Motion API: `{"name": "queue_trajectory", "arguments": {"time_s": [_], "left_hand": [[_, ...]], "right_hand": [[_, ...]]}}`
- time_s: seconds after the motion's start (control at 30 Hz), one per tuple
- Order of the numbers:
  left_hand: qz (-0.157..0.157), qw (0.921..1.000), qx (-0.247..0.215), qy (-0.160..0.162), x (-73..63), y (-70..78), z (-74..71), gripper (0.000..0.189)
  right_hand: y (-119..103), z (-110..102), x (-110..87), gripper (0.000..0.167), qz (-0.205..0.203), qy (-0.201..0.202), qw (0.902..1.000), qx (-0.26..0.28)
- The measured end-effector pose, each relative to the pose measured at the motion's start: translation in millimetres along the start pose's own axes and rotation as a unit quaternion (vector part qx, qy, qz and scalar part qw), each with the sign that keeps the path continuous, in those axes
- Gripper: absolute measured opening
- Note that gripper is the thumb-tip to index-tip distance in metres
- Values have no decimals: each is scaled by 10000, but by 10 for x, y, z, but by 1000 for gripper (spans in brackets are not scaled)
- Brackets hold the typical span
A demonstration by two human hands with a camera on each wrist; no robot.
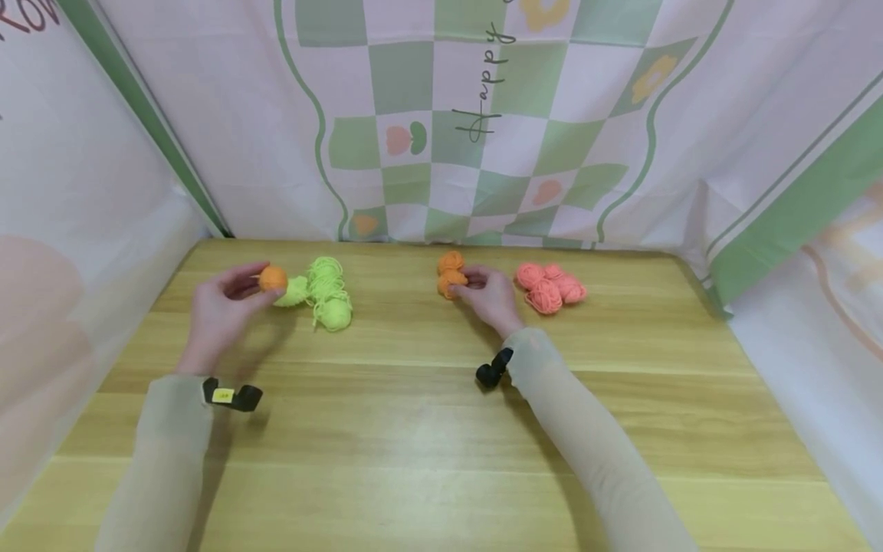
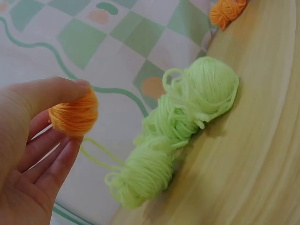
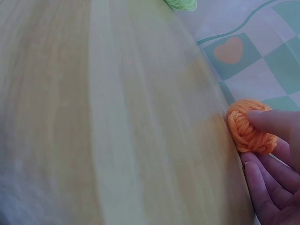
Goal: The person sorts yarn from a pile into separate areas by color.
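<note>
My left hand [image 1: 224, 303] pinches an orange yarn ball [image 1: 273, 279] between thumb and fingers, held above the table at the left. Just right of it lie several lime-green yarn balls [image 1: 333, 313], bunched in a short row with loose loops. In the left wrist view the held orange ball [image 2: 75, 112] is plain between thumb and fingertips. My right hand [image 1: 491, 295] grips a second orange yarn ball [image 1: 451, 284] near the table's back edge. Directly behind that ball sits another orange yarn ball [image 1: 451, 261]. Thumb and fingers wrap the gripped ball [image 3: 248, 131] in the right wrist view.
Several coral-pink yarn balls [image 1: 545, 295] lie clustered to the right of my right hand. The wooden table [image 1: 414, 429] ends at a checkered curtain [image 1: 469, 176] at the back, with more cloth hanging on both sides. A small black camera sits on each wrist.
</note>
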State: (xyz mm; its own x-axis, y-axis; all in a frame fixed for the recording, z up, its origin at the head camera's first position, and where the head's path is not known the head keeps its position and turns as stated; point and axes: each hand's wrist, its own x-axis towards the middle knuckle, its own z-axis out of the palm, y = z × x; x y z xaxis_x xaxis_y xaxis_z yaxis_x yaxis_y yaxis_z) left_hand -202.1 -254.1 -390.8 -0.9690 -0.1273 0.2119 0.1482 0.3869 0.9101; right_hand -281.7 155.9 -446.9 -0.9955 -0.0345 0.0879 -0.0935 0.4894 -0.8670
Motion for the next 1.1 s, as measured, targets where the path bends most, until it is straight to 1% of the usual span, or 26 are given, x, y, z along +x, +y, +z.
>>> {"name": "queue_trajectory", "arguments": {"time_s": [0.23,0.57,0.87,1.1], "left_hand": [[107,9998,-155,92,23,103,28,52],[444,9980,-438,92,82,238,104,52],[476,9976,-502,43,152,361,195,52],[443,9975,-525,-169,210,435,318,52]], "right_hand": [[-14,-9,-9,41,61,-30,10000,-5],[-18,-13,-7,41,36,-47,10000,20],[-21,-13,-8,42,90,-86,9999,60],[-17,-10,-2,43,125,-96,9999,64]]}}
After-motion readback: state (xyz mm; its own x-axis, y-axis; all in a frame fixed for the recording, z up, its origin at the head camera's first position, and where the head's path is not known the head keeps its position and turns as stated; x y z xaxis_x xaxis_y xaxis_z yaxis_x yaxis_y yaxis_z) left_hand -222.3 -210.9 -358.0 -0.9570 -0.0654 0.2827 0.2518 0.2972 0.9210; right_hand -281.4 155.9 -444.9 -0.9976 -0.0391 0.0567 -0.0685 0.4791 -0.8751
